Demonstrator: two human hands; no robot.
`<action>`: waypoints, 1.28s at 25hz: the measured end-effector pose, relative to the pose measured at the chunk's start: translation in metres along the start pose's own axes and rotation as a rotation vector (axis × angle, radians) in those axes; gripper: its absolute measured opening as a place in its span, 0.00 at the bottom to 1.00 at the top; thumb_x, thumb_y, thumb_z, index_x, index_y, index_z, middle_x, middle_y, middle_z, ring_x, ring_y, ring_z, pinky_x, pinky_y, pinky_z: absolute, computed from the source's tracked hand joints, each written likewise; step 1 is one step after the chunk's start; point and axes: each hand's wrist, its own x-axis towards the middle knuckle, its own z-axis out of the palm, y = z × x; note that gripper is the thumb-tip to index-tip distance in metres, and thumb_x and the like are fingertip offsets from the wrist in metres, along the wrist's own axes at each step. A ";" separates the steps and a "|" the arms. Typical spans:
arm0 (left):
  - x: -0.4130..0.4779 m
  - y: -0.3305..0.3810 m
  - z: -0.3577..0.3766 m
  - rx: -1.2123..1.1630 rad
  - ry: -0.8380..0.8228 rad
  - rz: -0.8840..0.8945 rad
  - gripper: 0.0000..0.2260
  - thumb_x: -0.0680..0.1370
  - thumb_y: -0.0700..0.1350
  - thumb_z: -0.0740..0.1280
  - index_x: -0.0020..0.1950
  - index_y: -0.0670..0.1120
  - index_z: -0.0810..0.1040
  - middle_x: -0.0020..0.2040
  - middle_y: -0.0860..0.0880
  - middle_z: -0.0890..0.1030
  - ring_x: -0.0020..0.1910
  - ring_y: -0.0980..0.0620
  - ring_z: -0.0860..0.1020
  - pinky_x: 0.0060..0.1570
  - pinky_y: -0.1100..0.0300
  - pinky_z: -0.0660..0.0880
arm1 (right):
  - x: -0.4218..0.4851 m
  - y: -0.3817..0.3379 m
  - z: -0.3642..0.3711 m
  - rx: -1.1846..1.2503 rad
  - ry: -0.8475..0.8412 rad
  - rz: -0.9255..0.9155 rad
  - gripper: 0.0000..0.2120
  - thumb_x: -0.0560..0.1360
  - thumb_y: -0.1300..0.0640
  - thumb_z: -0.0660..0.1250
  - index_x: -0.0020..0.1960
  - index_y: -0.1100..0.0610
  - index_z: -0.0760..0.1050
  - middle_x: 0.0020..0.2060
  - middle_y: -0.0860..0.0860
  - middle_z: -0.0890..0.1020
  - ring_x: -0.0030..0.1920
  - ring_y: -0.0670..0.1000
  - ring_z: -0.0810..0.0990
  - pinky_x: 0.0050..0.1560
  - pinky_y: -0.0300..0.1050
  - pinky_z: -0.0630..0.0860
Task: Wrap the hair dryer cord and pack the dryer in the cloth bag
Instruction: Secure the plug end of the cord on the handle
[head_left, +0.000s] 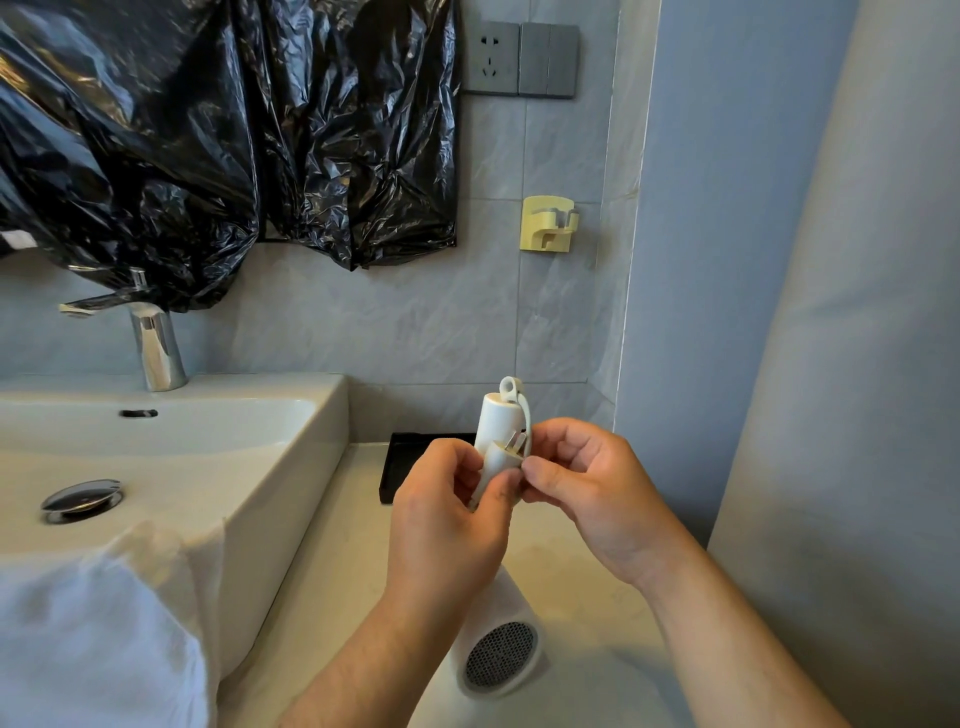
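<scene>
A white hair dryer stands head-down on the counter, its grilled rear end facing me and its handle pointing up. My left hand grips the handle and the white cord against it. The white plug lies against the handle, prongs up, and my right hand pinches it at the tip. A short loop of cord arches over the handle's top. A white cloth, possibly the bag, lies at the lower left over the sink's edge.
A white sink with a chrome tap fills the left. A black tray sits on the beige counter behind my hands. On the tiled wall are a socket, a yellow holder and black plastic sheeting.
</scene>
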 end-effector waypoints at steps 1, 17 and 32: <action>0.000 0.000 0.000 -0.009 -0.003 -0.001 0.12 0.70 0.47 0.76 0.39 0.52 0.73 0.33 0.54 0.77 0.32 0.56 0.74 0.31 0.66 0.70 | 0.000 0.000 0.001 -0.005 0.004 0.001 0.08 0.69 0.64 0.68 0.48 0.60 0.80 0.40 0.56 0.84 0.40 0.51 0.82 0.41 0.42 0.78; 0.013 -0.008 -0.012 -0.085 -0.078 0.040 0.07 0.69 0.46 0.76 0.36 0.48 0.80 0.32 0.54 0.82 0.32 0.59 0.79 0.34 0.58 0.78 | -0.003 -0.010 0.013 -0.198 0.088 -0.123 0.08 0.72 0.71 0.68 0.41 0.60 0.81 0.32 0.53 0.84 0.33 0.45 0.80 0.35 0.37 0.76; 0.028 -0.018 -0.020 -0.692 -0.696 -0.190 0.24 0.67 0.47 0.76 0.60 0.39 0.79 0.52 0.41 0.84 0.51 0.45 0.82 0.52 0.54 0.77 | -0.006 -0.014 0.009 -0.046 -0.097 -0.080 0.07 0.68 0.64 0.68 0.41 0.56 0.83 0.35 0.54 0.85 0.36 0.49 0.81 0.38 0.41 0.77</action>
